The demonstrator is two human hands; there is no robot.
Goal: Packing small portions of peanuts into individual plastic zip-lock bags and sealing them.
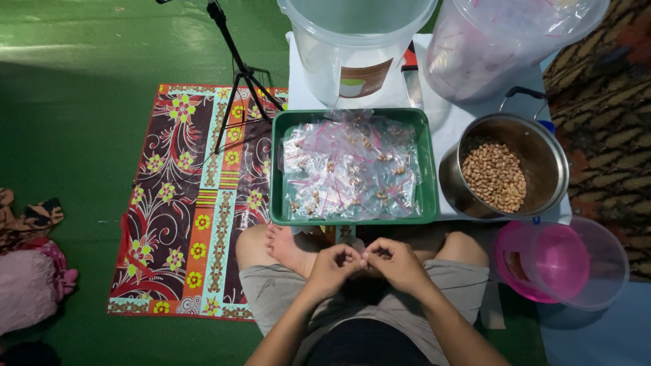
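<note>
In the head view, the left hand and the right hand meet above the lap, fingertips pinched together and touching. What they pinch is too small to tell. The green tray with small clear bags lies just in front of the hands. To the right of the tray stands a metal pot with peanuts.
</note>
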